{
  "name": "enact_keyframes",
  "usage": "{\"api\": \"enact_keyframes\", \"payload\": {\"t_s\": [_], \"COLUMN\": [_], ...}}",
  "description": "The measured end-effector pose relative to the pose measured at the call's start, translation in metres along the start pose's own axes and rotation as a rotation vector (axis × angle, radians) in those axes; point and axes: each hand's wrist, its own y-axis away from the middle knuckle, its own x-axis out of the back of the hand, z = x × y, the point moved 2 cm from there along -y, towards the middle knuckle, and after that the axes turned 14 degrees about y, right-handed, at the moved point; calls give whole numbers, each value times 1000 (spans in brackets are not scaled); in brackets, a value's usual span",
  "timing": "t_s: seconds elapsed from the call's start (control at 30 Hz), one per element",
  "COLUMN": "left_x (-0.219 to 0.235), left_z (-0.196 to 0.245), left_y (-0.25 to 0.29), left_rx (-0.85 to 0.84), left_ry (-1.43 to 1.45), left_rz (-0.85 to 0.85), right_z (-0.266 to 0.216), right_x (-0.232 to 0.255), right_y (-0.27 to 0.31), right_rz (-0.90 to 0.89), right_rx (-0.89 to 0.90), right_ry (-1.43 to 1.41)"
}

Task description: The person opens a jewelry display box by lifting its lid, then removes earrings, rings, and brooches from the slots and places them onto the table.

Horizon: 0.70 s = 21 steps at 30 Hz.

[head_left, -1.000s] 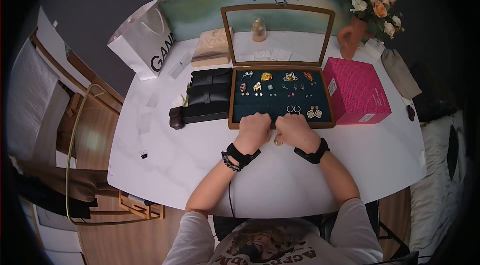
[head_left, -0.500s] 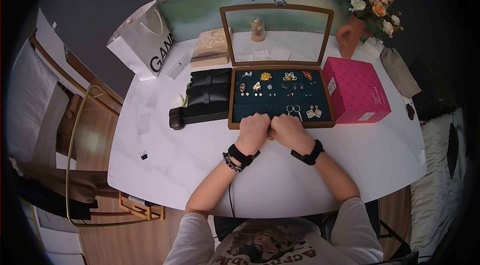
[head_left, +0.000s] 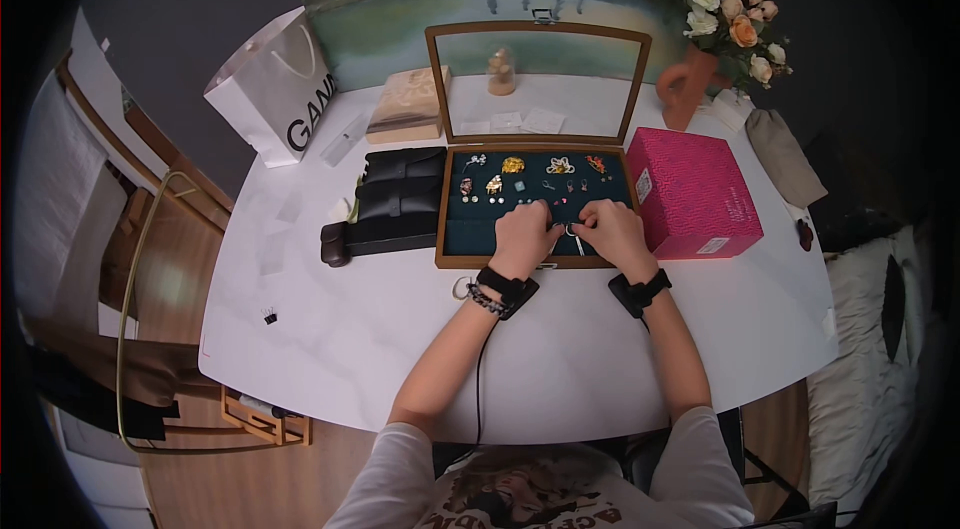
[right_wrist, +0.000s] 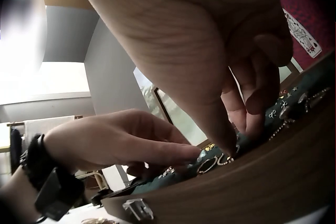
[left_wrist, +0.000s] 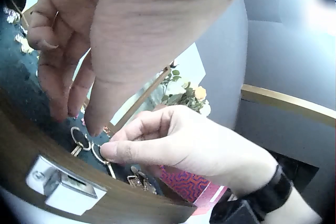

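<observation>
Inside the open wooden jewelry box [head_left: 480, 239], two hoop earrings sit near the front edge on dark green lining. My right hand [head_left: 617, 232] pinches the right hoop earring [left_wrist: 98, 153] between thumb and fingertips. My left hand [head_left: 524, 237] is held over the left hoop earring [left_wrist: 80, 139], its fingers loosely bent and thumb apart from them. Square drop earrings [left_wrist: 140, 180] lie by the right hand, hidden under it in the head view. A pale gold band [head_left: 461, 288] rests on the table beside my left wrist.
A metal clasp [left_wrist: 65, 184] is on the box's front. Black leather cases [head_left: 400, 194] stand left of the box, a pink box [head_left: 697, 194] right. The glass lid [head_left: 540, 84] stands raised behind. Brooches and small earrings, including a gold brooch [head_left: 512, 165], fill the upper rows.
Both hands have gone from the table before the box, where they were around a small gold item, to over the hoop earrings. The gold band now shows beside the left wrist. The head view shifted.
</observation>
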Motion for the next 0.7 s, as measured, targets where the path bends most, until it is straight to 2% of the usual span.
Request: {"api": "enact_keyframes", "payload": {"t_s": [0.17, 0.4, 0.47, 0.5, 0.57, 0.6, 0.67, 0.7], "left_x": [-19, 4, 21, 30, 44, 48, 53, 55], "left_z": [-6, 9, 21, 26, 33, 32, 32, 33], "left_y": [-6, 0, 2, 5, 11, 14, 18, 20], "left_rx": [-56, -50, -74, -73, -28, -27, -74, -75], "left_ry": [0, 94, 288, 287, 512, 511, 553, 552], "left_rz": [16, 20, -74, -75, -238, -241, -459, -460], "right_z": [-1, 1, 2, 2, -1, -2, -8, -9], "right_x": [-6, -2, 15, 24, 41, 50, 60, 59], "right_y": [0, -2, -2, -2, 1, 5, 12, 14], "right_rz": [-26, 6, 22, 21, -131, -133, -330, -329], "right_rx": [42, 44, 59, 58, 97, 94, 159, 158], "right_ry": [-77, -44, -236, -238, -395, -397, -438, -439]}}
